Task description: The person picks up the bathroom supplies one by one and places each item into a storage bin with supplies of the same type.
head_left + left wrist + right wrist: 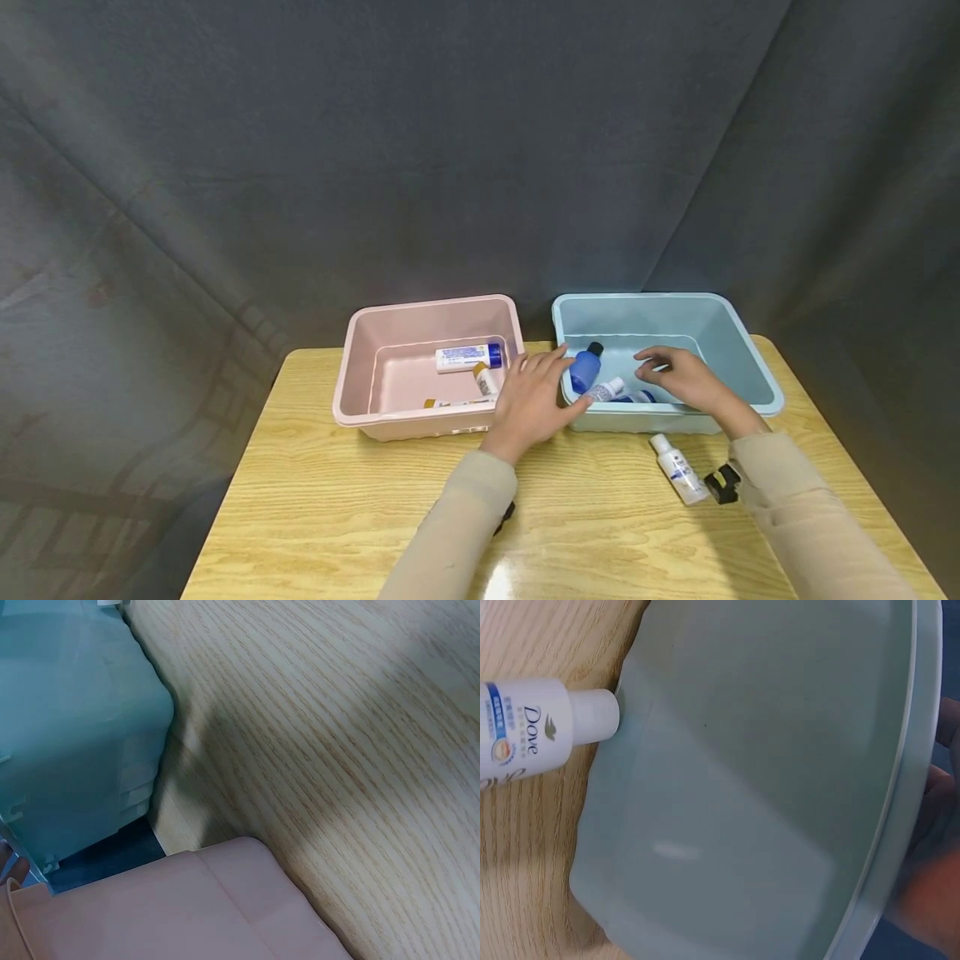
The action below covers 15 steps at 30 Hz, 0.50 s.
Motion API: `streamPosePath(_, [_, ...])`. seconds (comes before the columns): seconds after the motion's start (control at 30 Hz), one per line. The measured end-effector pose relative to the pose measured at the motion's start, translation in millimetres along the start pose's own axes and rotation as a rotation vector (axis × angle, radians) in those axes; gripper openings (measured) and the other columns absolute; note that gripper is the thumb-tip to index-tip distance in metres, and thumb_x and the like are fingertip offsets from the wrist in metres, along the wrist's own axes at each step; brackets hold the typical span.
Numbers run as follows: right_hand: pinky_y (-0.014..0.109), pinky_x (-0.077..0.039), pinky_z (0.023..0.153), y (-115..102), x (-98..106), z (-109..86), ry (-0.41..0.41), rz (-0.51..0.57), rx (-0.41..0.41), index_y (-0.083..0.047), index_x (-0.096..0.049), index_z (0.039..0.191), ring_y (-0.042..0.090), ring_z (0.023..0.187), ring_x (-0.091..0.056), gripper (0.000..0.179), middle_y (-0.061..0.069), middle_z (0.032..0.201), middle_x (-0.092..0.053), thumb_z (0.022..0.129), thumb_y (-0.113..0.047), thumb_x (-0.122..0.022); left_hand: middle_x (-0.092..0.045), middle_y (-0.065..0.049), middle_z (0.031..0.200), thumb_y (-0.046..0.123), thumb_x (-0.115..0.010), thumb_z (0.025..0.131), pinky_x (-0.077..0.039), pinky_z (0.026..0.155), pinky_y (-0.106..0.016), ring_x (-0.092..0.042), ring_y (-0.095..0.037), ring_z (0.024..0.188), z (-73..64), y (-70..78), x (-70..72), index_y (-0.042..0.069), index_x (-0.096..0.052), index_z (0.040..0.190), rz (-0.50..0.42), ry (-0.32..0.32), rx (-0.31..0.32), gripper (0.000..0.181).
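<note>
My left hand (528, 402) spreads its fingers over the gap between a pink bin (427, 307) and a light-blue bin (645, 296), fingertips at the blue bin's left rim. Beside those fingertips, inside the blue bin, lie a blue bottle with a black cap (586, 371) and a small white bottle (604, 390). A blue-and-white item (637, 397) lies partly hidden behind the front wall. Over this bin my right hand (682, 379) is held with loosely bent fingers, nothing showing between them. On the table before it lies a white Dove bottle (532, 731).
In the pink bin are a white tube with a blue cap (461, 358), a small white bottle with a yellow-brown cap (486, 380) and another yellow-brown-capped item (450, 403). Both bins stand at the back of the wooden table (337, 517), before a dark curtain (450, 150).
</note>
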State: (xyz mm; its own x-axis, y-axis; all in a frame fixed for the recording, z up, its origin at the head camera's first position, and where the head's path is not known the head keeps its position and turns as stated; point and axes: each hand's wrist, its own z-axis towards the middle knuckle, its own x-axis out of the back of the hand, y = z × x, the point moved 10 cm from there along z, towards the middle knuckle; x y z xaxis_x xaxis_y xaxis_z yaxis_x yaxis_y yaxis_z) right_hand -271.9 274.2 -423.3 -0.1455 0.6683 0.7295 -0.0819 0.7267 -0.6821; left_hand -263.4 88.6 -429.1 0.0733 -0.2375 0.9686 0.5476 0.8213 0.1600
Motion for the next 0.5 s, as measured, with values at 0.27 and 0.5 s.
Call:
streamPosePath(0.27, [0.053,-0.054,0.083,-6,8,-11.1,0.039,0.007,0.036,0.01,-0.061,0.121,0.039,0.095,-0.066,0.033,0.024,0.107,-0.068,0.096,-0.011,-0.064,-0.033,0.008,0.159,0.069,-0.044,0.093,-0.021,0.118,-0.041,-0.038,-0.014,0.139,-0.6,-0.6,0.1,0.026,-0.047,0.147,-0.001,0.007,0.002,0.069])
streamPosePath(0.5, [0.045,-0.053,0.079,-13,19,-25.1,0.094,-0.016,0.038,0.006,-0.06,0.126,0.039,0.101,-0.061,0.039,0.024,0.116,-0.065,0.098,-0.02,-0.064,-0.033,0.008,0.159,0.069,-0.044,0.093,-0.021,0.118,-0.041,-0.039,-0.015,0.139,-0.8,-0.6,0.1,0.026,-0.047,0.148,-0.006,0.009,-0.003,0.069])
